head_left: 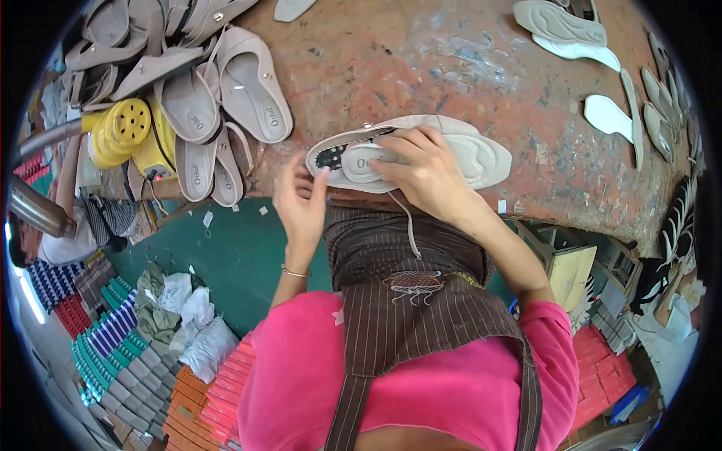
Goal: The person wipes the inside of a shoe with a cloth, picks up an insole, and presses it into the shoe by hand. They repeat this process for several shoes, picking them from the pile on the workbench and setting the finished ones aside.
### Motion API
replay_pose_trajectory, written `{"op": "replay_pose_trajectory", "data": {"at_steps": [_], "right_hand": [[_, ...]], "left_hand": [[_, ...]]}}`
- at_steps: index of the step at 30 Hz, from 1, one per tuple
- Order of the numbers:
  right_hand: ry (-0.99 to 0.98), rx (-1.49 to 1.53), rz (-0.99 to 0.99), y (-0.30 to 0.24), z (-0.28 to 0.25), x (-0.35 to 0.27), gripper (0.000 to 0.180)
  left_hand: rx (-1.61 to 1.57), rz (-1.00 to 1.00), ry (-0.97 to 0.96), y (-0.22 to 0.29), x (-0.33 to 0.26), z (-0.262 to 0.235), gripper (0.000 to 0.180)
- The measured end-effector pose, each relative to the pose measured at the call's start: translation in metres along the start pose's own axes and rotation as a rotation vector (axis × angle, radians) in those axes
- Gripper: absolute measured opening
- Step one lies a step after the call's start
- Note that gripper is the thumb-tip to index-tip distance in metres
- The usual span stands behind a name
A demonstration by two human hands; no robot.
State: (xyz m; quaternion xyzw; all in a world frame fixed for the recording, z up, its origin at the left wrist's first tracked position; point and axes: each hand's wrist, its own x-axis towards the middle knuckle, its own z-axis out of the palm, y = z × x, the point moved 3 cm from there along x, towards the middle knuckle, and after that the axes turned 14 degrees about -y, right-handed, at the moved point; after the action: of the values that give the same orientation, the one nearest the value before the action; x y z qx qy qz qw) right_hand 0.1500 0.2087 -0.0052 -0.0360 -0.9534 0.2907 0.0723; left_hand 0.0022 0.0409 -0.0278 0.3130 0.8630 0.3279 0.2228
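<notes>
A beige shoe (323, 154) lies sideways at the near edge of the worktable, its dark, white-spotted inside showing at the left end. A padded beige insole (481, 160) lies lengthwise over it, its narrow end inside the shoe. My right hand (429, 169) grips the insole near its middle, fingers over the top; its underside is hidden. Beside the shoe's left end is my left hand (299, 199), fingers loosely bent and apart from the thumb, whose tip is at the rim. It holds nothing. A thin beige strap (412, 233) hangs from the shoe over my apron.
Several beige sandals (256, 90) are heaped at the far left, beside a yellow machine-like device (131, 131) with a metal arm. More insoles (560, 26) and a white sole-shaped piece (608, 116) lie at the right. Plastic bags (210, 349) sit on the green floor.
</notes>
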Motion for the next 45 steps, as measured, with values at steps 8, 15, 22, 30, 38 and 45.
{"op": "replay_pose_trajectory", "data": {"at_steps": [8,15,22,30,38,45], "right_hand": [[-0.017,0.144,-0.024,-0.009,0.024,0.042,0.024],[-0.085,0.104,-0.010,-0.008,0.037,0.047,0.031],[-0.191,0.071,-0.230,-0.015,0.047,0.051,0.036],[-0.184,-0.247,0.153,-0.028,0.038,0.022,0.033],[0.498,-0.739,0.703,0.016,-0.039,0.036,0.027],[0.168,0.269,0.529,0.003,-0.064,-0.005,0.024]], "left_hand": [[-0.356,0.050,-0.019,-0.030,-0.003,0.013,0.041],[-0.482,-0.081,-0.010,-0.022,0.011,0.014,0.021],[-0.399,-0.092,0.025,-0.030,0.021,0.019,0.009],[-0.152,-0.070,-0.005,-0.019,0.023,0.009,0.010],[0.040,0.145,-0.379,0.025,-0.010,0.037,0.018],[0.220,0.602,-0.350,0.074,-0.057,0.063,0.023]]}}
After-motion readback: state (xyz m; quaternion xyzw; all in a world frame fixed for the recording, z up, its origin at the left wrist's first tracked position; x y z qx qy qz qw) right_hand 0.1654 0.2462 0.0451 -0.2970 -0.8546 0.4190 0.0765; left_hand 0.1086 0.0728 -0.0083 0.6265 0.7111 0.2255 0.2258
